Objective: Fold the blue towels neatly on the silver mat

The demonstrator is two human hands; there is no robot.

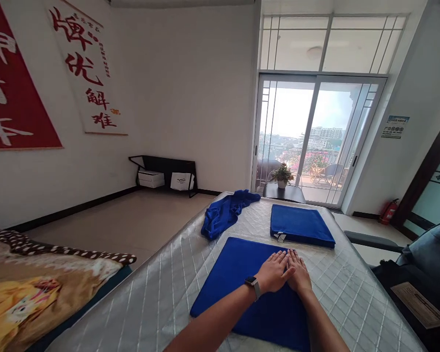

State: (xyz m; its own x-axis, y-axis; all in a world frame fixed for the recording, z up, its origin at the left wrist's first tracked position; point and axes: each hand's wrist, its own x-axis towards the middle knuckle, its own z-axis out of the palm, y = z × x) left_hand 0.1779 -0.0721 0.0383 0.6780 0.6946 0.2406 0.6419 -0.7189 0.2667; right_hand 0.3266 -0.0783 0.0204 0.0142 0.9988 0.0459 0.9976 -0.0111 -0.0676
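Both of my hands lie flat on a folded blue cloth spread on a silver quilted cover. My left hand, with a watch on its wrist, has its fingers stretched out toward the cloth's far right part. Close against it, my right hand rests with straight fingers at the cloth's right edge. Neither hand grips anything. Beyond them sits a neat stack of folded blue cloth with a white tag at its near corner. A crumpled blue cloth lies at the far left edge of the cover.
On the left is a bed or couch with a patterned blanket. A black low shelf stands by the wall. Behind the cover are a chair with a potted plant and glass sliding doors. Dark bags sit at right.
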